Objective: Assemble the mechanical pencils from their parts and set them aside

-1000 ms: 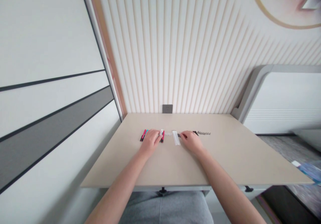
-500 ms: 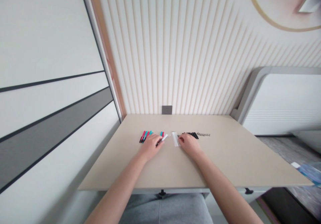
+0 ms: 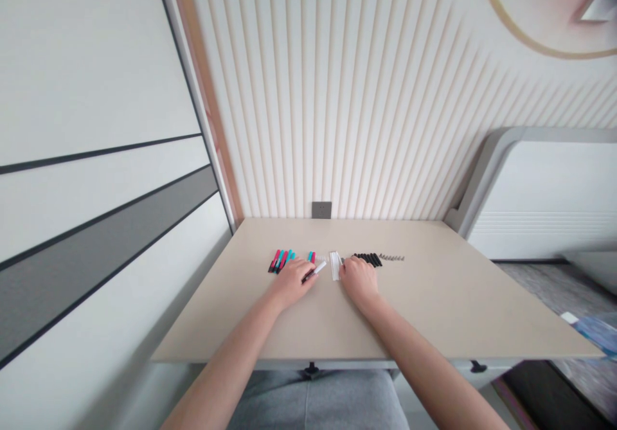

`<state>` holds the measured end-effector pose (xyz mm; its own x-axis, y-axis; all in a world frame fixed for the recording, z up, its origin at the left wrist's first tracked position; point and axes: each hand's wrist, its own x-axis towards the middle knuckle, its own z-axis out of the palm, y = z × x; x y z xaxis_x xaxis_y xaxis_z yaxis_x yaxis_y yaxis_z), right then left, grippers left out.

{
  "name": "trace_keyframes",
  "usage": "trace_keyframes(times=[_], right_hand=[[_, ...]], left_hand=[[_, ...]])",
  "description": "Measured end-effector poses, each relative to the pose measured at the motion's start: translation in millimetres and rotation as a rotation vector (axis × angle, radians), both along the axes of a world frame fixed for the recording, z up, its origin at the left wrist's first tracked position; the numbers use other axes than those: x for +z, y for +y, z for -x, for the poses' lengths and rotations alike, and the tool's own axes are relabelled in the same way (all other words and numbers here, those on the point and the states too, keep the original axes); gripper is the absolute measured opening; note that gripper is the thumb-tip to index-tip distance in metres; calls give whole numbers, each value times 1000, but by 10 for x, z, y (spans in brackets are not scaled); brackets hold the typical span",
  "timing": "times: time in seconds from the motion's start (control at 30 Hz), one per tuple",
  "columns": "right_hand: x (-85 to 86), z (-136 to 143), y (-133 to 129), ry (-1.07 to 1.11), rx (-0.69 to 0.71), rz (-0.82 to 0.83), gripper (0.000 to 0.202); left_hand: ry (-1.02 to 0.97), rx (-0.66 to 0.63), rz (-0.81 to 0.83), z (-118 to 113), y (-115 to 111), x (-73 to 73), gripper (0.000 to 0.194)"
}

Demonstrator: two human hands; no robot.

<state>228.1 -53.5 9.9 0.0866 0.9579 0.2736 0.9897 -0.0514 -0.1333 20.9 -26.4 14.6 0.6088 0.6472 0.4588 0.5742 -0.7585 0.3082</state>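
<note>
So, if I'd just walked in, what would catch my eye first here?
Probably the bright pink and turquoise pieces, lined up on the pale desk beside the left hand, which holds a black-and-white pen-like piece. Next come the white sticks between the hands, and the row of black pieces beside the right hand.

The left forearm (image 3: 241,353) and right forearm (image 3: 424,353) stretch forward; the left hand (image 3: 292,282) curls gripping, the right hand (image 3: 359,278) bends palm-down.
</note>
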Motion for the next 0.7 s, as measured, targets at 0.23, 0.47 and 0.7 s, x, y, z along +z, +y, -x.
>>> trace_keyframes(times=[0.23,0.47,0.7], right_hand=[[-5,46,-6,-6,-41,-3,23],[-42,41,16,-3,-40,4,23],[-52,5,40,53,-42,-48,23]], left_hand=[[0,0,-2,-5,-25,40,9],[-22,-4,-8,-9,-31,37,8],[-7,-6,-14,-3,-22,24,7]])
